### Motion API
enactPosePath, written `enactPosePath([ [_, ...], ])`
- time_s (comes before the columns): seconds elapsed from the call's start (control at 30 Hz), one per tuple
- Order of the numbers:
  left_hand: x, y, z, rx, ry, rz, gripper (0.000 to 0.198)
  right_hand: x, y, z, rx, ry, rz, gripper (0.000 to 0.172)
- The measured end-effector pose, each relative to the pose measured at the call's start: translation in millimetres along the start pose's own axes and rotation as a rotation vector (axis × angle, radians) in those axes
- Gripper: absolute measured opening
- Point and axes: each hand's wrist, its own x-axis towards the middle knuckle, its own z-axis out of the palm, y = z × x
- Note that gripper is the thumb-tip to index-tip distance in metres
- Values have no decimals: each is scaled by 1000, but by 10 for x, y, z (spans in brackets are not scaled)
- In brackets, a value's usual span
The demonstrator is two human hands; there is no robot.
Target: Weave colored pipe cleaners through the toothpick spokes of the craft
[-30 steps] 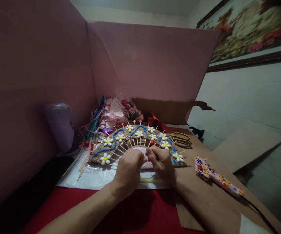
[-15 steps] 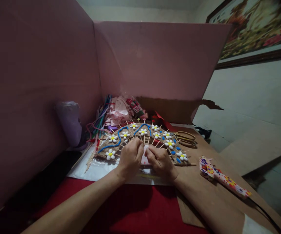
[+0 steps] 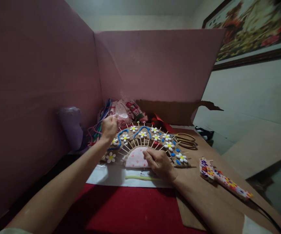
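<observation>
A woven half-round fan piece, stuck with wooden sticks, white flowers and blue cord, lies on a clear plastic sheet. At its inner curve sits a pink dotted half-circle. My right hand lies flat on the right edge of that pink piece, fingers stretched out. My left hand is raised over the left end of the fan piece, fingers curled, close to a pile of pink fabric. Whether it holds anything I cannot make out.
Gold scissors lie right of the fan piece. A flower-patterned glue gun with a black cord rests on the brown board at the right. Pipe cleaners and a purple object stand by the pink partition. Red cloth covers the near table.
My left hand has left the pink half-circle and moved up and left toward the fabric pile. The pink piece now lies uncovered, with only my right hand on it.
</observation>
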Motion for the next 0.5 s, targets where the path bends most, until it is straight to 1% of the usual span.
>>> enactPosePath([
  [0.07, 219, -113, -112, 152, 18, -49, 23, 5, -1, 0, -6, -8, -1, 38],
  [0.13, 392, -222, -224, 303, -4, -92, 11, 9, -1, 0, -15, -16, 7, 38],
  [0.2, 503, -328, -313, 432, -88, -125, 14, 13, 0, 1, -28, -21, 10, 38],
  [0.27, 559, -429, -368, 551, -172, -161, 19, 15, 3, 3, -43, -24, 10, 39],
  [0.37, 584, -559, -396, 690, -273, -195, 19, 15, 11, 8, -59, -31, 3, 39],
  [0.5, 572, -690, -384, 787, -362, -198, 19, 14, 21, 12, -66, -36, -4, 39],
])
